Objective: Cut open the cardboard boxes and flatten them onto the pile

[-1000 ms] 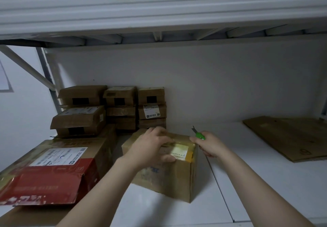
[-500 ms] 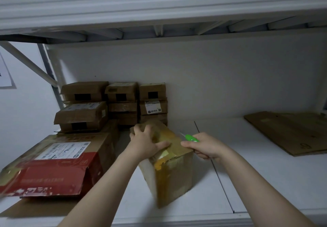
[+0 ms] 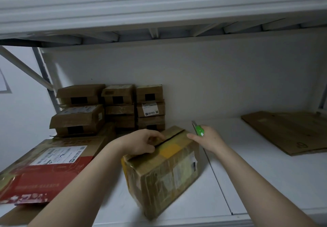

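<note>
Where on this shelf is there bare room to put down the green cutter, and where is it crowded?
Free: the shelf between the taped box and the flattened cardboard, and the strip behind the right hand along the wall. Crowded: the left, with the stacked boxes and the red box.

I'm in a storeroom: white metal racking [image 3: 159, 5] overhead at twelve o'clock, labelled parcels [image 3: 120, 106] stacked at ten o'clock, flattened cardboard [image 3: 290, 131] at two o'clock on my shelf [image 3: 265, 182]
</note>
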